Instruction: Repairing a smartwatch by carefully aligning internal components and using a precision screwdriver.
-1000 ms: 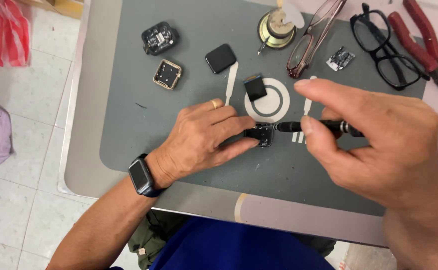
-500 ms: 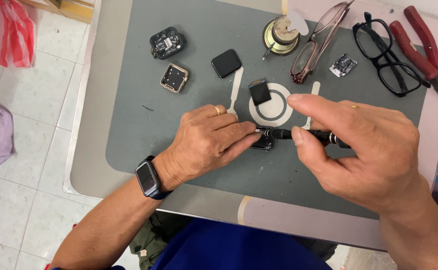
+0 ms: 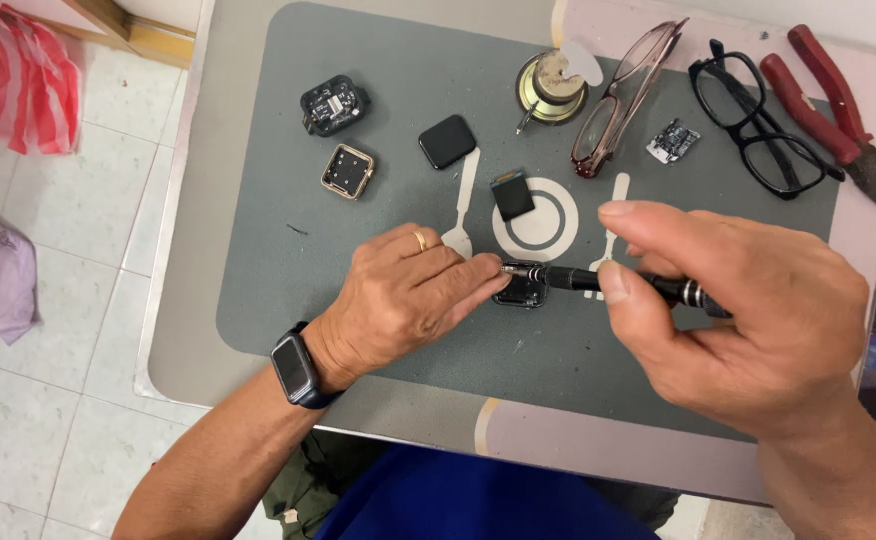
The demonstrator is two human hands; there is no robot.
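My left hand (image 3: 408,295), with a gold ring and a dark wristwatch, pinches a small black square watch body (image 3: 524,290) against the grey mat (image 3: 288,270). My right hand (image 3: 748,320) grips a black precision screwdriver (image 3: 618,283) held nearly level, its metal tip touching the watch body's left top edge by my left fingertips. A black square part (image 3: 512,195) lies on the mat's white ring, just beyond the watch body.
Farther back lie a black round-cornered module (image 3: 335,104), a gold-rimmed watch case (image 3: 347,171), a black screen (image 3: 447,141), a brass round holder (image 3: 550,88), a small circuit board (image 3: 673,140), two pairs of glasses (image 3: 768,120), and red pliers (image 3: 833,110). Tiled floor lies left.
The view shifted slightly. My right hand lowered the screwdriver and brought its tip onto the watch body; my left hand kept holding it in place.
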